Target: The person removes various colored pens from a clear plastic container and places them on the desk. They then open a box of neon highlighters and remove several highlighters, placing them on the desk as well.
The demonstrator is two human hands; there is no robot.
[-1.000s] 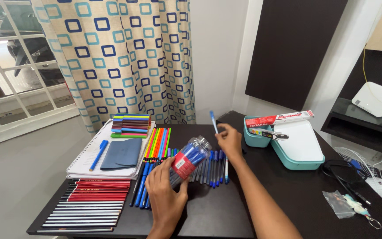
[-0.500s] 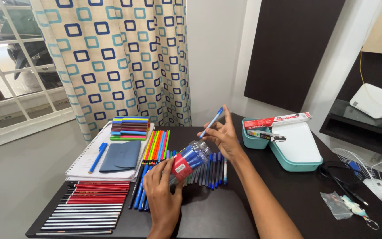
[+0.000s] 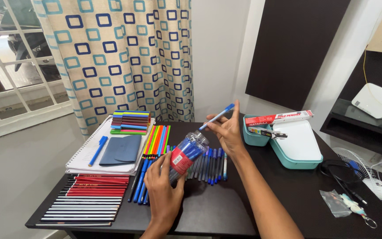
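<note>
a black table (image 3: 217, 212) is filling the lower half of the head view, standing in front of a curtain (image 3: 124, 57) patterned with blue and teal squares. on the table's right part a teal box (image 3: 288, 155) with a white lid is sitting, and a long red and white carton (image 3: 279, 118) is lying across its far edge. on the left part a spiral notebook (image 3: 85, 155) is lying with a dark blue pouch (image 3: 121, 150) and a single blue pen on it, and a stack of coloured markers (image 3: 130, 122) is resting at its far end. in front of the notebook, rows of red pencils (image 3: 96, 186) and black and silver pencils (image 3: 82, 211) are lying side by side. bright coloured pens (image 3: 158, 141) are lying in a row near the middle, with a row of blue pens (image 3: 211, 161) just to their right.

the left hand (image 3: 164, 194) is gripping a clear plastic jar (image 3: 185, 155) with a red label, fingers closed round its lower end; the jar is tilting up to the right above the table's middle, packed with blue pens. the right hand (image 3: 228, 132) is pinching a single blue capped pen (image 3: 216, 117) between thumb and fingers, just above and beside the jar's mouth, the pen slanting up to the right. a small clear bag (image 3: 338, 203) is lying near the table's right edge.
</note>
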